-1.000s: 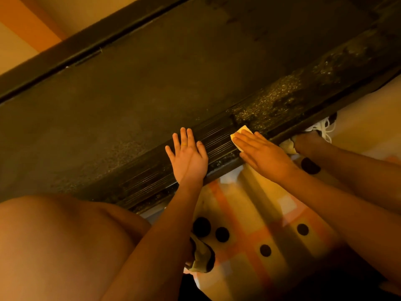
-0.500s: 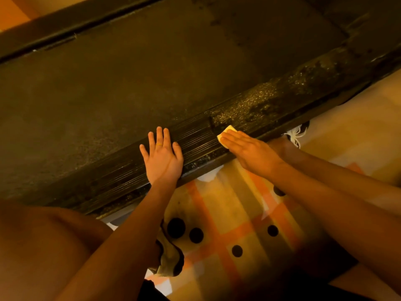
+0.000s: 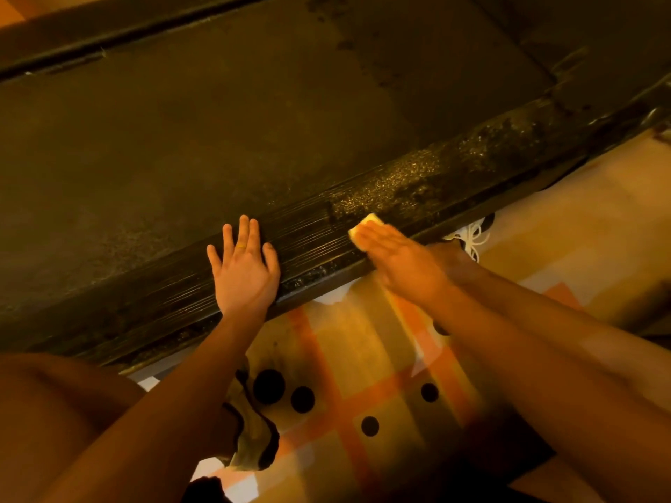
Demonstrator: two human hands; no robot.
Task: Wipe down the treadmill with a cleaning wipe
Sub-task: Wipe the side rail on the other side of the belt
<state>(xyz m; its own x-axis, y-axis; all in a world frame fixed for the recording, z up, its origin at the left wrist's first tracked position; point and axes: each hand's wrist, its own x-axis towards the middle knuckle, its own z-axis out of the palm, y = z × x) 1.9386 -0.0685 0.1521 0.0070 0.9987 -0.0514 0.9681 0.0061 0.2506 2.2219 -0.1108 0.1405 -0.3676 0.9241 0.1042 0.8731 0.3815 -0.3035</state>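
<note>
Your right hand [image 3: 399, 261] has edged the wipe [image 3: 365, 226] rightward along the side rail [image 3: 312, 241] of the treadmill [image 3: 218, 139], straight fingers pressing it; your left hand [image 3: 247, 274] rests flat, holding nothing; rail looks part-wiped; next, scrub the gritty patch [image 3: 392, 186] firmly.

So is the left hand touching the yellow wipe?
Apart. The head view shows the left hand flat on the ribbed side rail, with a bare stretch of rail between it and the wipe, which lies under the right hand.
</note>
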